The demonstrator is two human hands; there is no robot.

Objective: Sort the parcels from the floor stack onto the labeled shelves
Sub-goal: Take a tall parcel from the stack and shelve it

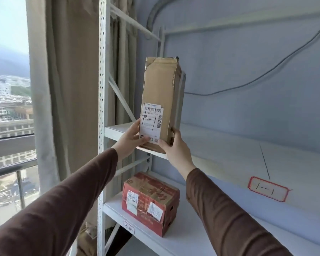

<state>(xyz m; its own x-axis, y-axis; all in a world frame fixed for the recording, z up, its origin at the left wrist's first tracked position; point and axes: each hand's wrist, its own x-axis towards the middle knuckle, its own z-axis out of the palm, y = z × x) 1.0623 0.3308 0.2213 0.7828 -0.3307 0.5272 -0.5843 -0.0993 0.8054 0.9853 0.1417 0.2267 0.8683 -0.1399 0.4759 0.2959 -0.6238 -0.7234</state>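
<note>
A tall brown cardboard parcel (161,93) with a white shipping label stands upright at the left front edge of the upper white shelf (229,150). My left hand (130,138) holds its lower left side, thumb across the label. My right hand (174,146) grips its lower right corner. A red-bordered paper tag (268,188) marked "1-1" is stuck on the front lip of this shelf, to the right. On the lower shelf (192,235) sits a red cardboard parcel (150,202) with white labels.
The white perforated rack upright (102,108) stands just left of the parcel. Beige curtains (67,89) and a window with a railing lie further left. A grey cable (266,72) hangs across the back wall. A small tag (128,226) marks the lower shelf's edge.
</note>
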